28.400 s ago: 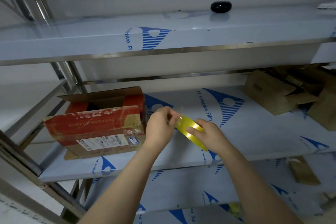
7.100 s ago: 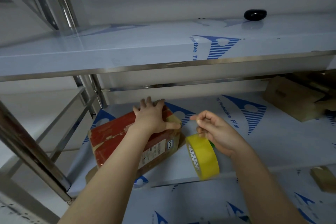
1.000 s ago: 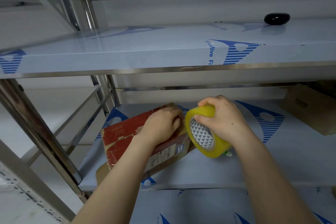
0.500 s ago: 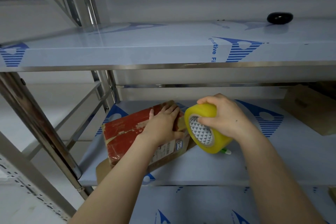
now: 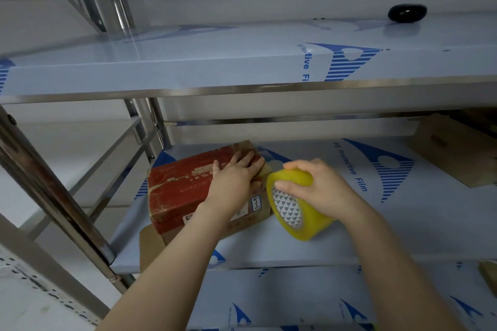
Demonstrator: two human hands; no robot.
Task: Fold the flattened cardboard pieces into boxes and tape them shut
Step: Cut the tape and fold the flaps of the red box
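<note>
Box (image 5: 188, 191), red cardboard, lies under the left hand (image 5: 234, 183), which presses flat with straight fingers on its right end. The right hand (image 5: 322, 191) grips a yellow tape roll (image 5: 298, 212) standing on edge just beside that end. Long axis: near-left to far-right on the shelf (image 5: 376, 236).
</note>
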